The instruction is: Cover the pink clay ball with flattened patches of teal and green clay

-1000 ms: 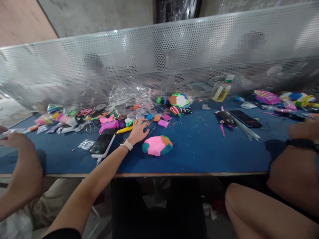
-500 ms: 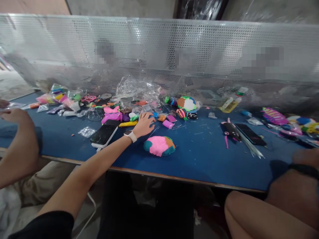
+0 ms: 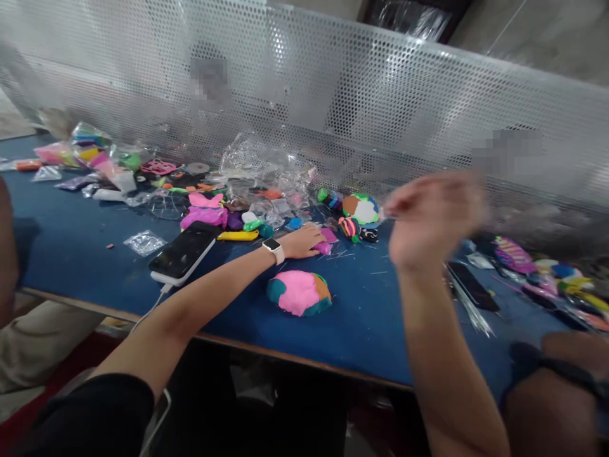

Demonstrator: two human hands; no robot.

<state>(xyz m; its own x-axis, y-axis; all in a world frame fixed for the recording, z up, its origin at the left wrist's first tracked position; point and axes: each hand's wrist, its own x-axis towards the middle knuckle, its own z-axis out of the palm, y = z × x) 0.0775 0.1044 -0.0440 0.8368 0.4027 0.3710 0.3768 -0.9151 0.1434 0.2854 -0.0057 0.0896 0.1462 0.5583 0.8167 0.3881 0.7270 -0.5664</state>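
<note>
My left hand [image 3: 303,241], with a watch on its wrist, rests low over the table, its fingers closed on the near end of a small pink clay packet [image 3: 325,246]. A second, magenta packet [image 3: 328,235] lies against it. Below my forearm sits a rounded lump of modelling clay [image 3: 299,293], mostly pink with teal, brown and green patches. My right hand [image 3: 435,219] is raised above the right part of the table; motion smears its fingers. Near my left wrist lie a yellow cutter [image 3: 238,235] and a black-and-white power bank [image 3: 184,252] with a cable.
A perforated metal screen [image 3: 295,82] runs behind the blue table [image 3: 361,330]. Clear plastic wrap [image 3: 261,165] and clay pieces crowd the back. A patched clay disc [image 3: 364,210] stands near the screen. A phone [image 3: 473,285] lies at right. Other people's arms [image 3: 552,393] flank me.
My left hand has moved right and down onto the pink packet. My right arm has come into view, raised. The camera view has tilted.
</note>
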